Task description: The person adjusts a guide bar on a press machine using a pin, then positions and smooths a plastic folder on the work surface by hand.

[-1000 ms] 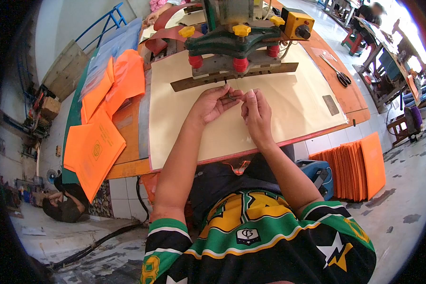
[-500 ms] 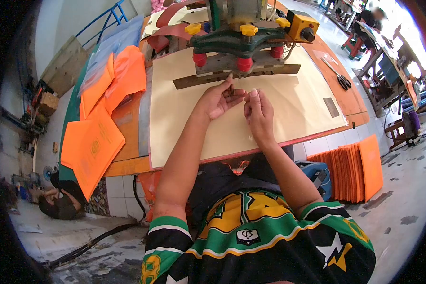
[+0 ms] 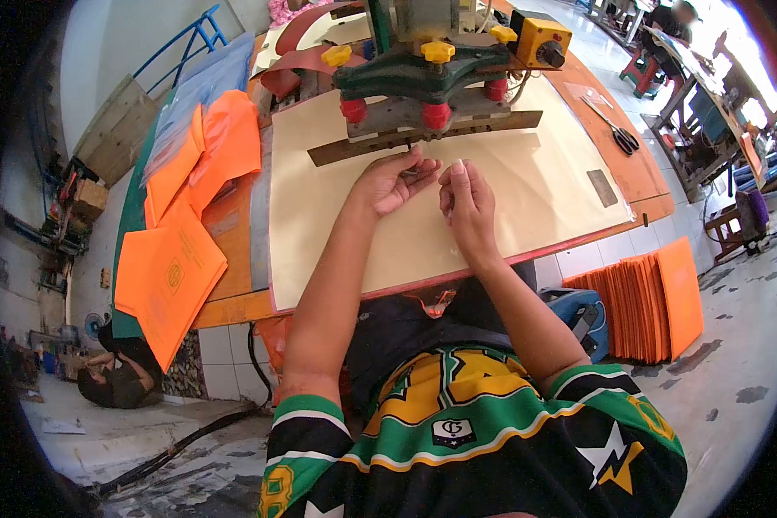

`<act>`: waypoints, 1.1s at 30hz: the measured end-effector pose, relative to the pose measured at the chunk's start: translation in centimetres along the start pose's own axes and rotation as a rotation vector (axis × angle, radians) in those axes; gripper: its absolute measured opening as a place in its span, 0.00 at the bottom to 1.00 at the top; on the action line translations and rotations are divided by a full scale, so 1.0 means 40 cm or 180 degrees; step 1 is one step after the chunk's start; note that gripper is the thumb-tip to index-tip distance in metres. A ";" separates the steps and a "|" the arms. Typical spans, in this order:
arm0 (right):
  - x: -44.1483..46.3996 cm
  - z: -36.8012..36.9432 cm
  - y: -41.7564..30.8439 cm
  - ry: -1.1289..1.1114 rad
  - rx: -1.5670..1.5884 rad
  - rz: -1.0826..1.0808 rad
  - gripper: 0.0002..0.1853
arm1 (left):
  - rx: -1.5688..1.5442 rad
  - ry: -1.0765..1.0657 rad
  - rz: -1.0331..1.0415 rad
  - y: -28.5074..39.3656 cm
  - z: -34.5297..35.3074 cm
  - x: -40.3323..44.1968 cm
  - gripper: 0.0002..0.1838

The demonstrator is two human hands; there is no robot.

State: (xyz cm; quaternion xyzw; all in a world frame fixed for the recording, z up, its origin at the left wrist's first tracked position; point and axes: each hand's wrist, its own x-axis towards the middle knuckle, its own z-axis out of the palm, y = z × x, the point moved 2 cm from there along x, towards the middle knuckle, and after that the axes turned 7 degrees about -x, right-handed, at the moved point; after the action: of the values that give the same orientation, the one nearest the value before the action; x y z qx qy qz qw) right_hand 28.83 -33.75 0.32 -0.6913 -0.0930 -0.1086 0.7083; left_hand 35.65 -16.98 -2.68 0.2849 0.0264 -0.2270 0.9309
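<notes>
My left hand [image 3: 395,183] is turned palm up just below the long metal bar [image 3: 423,138], its thumb tip near the bar's lower edge and its fingers curled. Something small and dark seems to be at its fingertips, too small to name. Close beside it, my right hand [image 3: 468,200] is closed in a pinch, thumb on top; what it holds, if anything, is hidden. Both hands are over a cream sheet [image 3: 354,250]. Above them stands a press head [image 3: 423,82] with yellow knobs and red feet, the bar running along its underside.
Orange printed sheets [image 3: 173,268] and clear plastic [image 3: 194,104] lie at the left. Scissors [image 3: 617,131] and a control box [image 3: 540,41] are at the right. A stack of orange pieces [image 3: 630,302] stands below the table's right edge. Other people [image 3: 116,380] are in the background.
My left thumb has come down slightly from the bar, and the dark thing at my left fingers shows less. My right hand stays pinched beside it. The view has shifted slightly.
</notes>
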 end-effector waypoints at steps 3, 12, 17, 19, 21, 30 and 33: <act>0.001 0.005 -0.003 0.0009 0.0011 0.0043 0.20 | 0.0103 0.0236 0.0086 -0.001 0.013 0.001 0.13; 0.002 0.003 0.000 0.0003 0.0106 0.0182 0.20 | 0.0144 0.0094 -0.0317 0.018 0.024 -0.040 0.21; 0.005 0.000 0.013 -0.0012 0.0111 -0.0030 0.20 | 0.0217 -0.0045 0.0115 0.006 -0.010 -0.026 0.14; 0.002 -0.003 0.004 -0.0007 0.0130 0.0021 0.20 | 0.0177 0.0054 0.0068 0.007 -0.014 -0.012 0.13; 0.000 -0.005 0.003 -0.0023 0.0148 0.0070 0.20 | 0.0130 0.0161 0.0041 0.003 -0.015 -0.006 0.12; 0.004 0.003 0.009 -0.0013 0.0060 0.0078 0.20 | -0.0083 0.0144 -0.0191 0.018 0.031 -0.040 0.17; 0.005 0.001 0.013 0.0010 0.0036 0.0062 0.20 | 0.0055 -0.0019 -0.0238 0.017 0.031 -0.053 0.17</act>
State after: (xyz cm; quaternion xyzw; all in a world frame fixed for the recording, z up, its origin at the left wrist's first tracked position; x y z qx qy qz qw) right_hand 29.17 -33.70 -0.11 -0.6880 -0.0857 -0.1023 0.7134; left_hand 33.97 -16.28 -0.91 0.2910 0.0322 -0.2628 0.9194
